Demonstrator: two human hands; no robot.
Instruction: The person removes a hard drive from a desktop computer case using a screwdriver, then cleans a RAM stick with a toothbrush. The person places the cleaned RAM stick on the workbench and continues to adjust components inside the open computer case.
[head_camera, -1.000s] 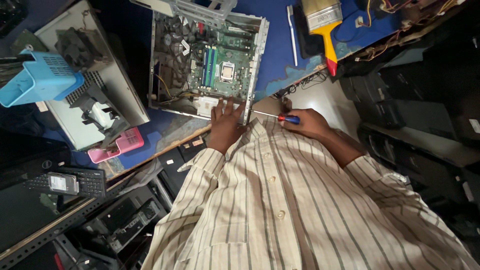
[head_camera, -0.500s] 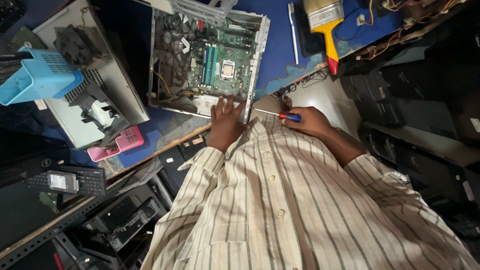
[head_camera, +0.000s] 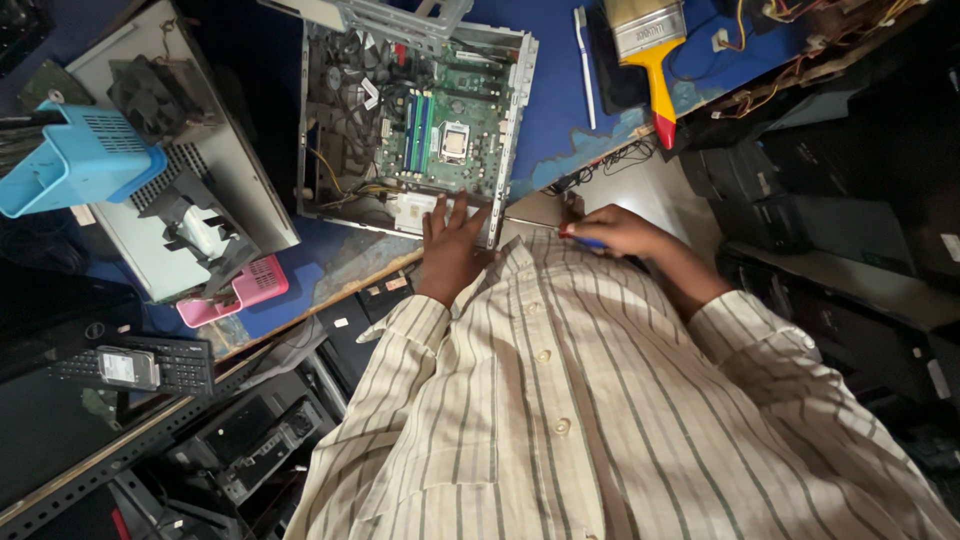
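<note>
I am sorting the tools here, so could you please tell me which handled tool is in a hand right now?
The blue-and-red screwdriver, gripped in the right hand beside the open computer case. The yellow-handled paintbrush lies untouched on the blue table.

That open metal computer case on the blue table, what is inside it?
The open computer case holds a green circuit board with a square processor socket, upright memory sticks and loose wires. The left hand covers its near edge.

The left hand (head_camera: 452, 250) lies flat with its fingers spread wide. The right hand (head_camera: 612, 232) is curled shut, and both arms bend out in striped sleeves.
</note>
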